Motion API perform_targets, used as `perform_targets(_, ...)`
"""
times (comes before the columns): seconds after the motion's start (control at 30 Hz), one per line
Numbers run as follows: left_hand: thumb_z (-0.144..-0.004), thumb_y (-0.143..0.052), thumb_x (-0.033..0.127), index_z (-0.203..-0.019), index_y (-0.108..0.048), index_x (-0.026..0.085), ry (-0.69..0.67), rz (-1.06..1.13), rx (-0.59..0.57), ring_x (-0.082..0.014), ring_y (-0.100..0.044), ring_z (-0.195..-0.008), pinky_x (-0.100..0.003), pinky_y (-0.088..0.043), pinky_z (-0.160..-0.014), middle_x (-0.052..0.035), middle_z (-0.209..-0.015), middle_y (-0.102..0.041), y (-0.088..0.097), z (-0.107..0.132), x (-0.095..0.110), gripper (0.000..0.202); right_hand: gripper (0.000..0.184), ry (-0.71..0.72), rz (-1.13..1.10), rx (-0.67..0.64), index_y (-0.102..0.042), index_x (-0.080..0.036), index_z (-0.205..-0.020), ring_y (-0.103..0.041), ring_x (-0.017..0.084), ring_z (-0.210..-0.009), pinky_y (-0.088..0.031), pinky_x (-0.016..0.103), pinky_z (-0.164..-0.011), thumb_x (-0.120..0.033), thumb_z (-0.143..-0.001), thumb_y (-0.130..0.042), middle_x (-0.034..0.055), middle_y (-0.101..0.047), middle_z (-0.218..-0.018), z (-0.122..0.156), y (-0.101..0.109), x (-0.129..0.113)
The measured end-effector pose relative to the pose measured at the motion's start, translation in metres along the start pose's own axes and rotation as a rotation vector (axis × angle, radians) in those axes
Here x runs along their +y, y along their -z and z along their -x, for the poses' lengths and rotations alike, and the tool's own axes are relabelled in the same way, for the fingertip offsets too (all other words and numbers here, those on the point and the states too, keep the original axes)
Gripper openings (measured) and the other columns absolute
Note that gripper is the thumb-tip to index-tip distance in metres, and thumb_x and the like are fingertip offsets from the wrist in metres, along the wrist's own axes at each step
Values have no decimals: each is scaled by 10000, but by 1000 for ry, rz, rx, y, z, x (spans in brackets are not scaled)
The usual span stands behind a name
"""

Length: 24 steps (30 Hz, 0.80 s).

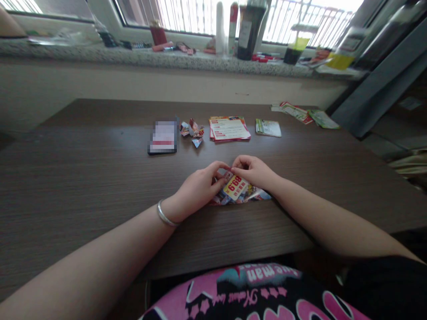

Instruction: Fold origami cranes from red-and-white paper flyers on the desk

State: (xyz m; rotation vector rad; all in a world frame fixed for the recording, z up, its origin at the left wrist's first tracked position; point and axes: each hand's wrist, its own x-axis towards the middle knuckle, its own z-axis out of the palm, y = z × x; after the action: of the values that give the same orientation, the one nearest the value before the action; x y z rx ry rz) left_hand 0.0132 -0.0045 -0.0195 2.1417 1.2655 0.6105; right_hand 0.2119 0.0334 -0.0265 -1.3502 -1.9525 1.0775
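A colourful printed leaflet (236, 189) with a yellow price panel lies on the table in front of me, its near edge spread flat. My left hand (203, 184), with a silver bangle at the wrist, pinches the leaflet's far left corner. At the far edge, my right hand (251, 171) has thumb and finger pressed together on the same sheet. The fingertips of both hands almost meet, and they hide part of the fold there. Beyond my left hand sit several small folded paper pieces (193, 131).
A phone (163, 137) with a blurred screen lies left of the folded pieces. Farther back are a stack of printed cards (229, 129), a smaller stack (268, 128) and loose leaflets (296, 112). Bottles (250, 33) and small items crowd the windowsill (133, 57).
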Motion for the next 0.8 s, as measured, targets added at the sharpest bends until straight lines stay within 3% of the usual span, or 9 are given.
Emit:
perform_targets(0.17,-905,-512,300,-1235,-523,259,4,-125,-38,-171,-659,-718,-256,-470,-583,-12,-888,-703,4,1,2,333,145,48,128,53,-626,-179,-717,-491,114,-602,-359,244,-562,-317,-759,-623,-19,-591,-643,-2,-1,3)
perform_targets(0.37,-925,-486,266,-1106,-658,206,-203,-365,34,-224,-607,-959,-379,-494,-865,-93,-1077,-642,0,5,2,257,144,51,282,159,-669,-191,-697,-504,120,-600,-348,263,-600,-320,-758,-657,-15,-620,-632,-8,0,7)
perform_targets(0.5,-944,-459,282,-1074,-690,210,-276,-503,92,-249,-568,-1021,-422,-477,-906,-111,-1174,-603,-3,6,3,275,124,101,432,169,-681,-197,-700,-512,138,-652,-340,283,-652,-298,-769,-662,-3,-643,-675,-12,2,8)
perform_targets(0.8,-965,-446,313,-1197,-630,197,-413,-532,24,-277,-528,-1194,-469,-421,-1015,-94,-1233,-641,-3,4,3,318,142,137,495,158,-676,-195,-695,-505,147,-679,-328,289,-664,-300,-785,-643,11,-650,-710,-14,3,9)
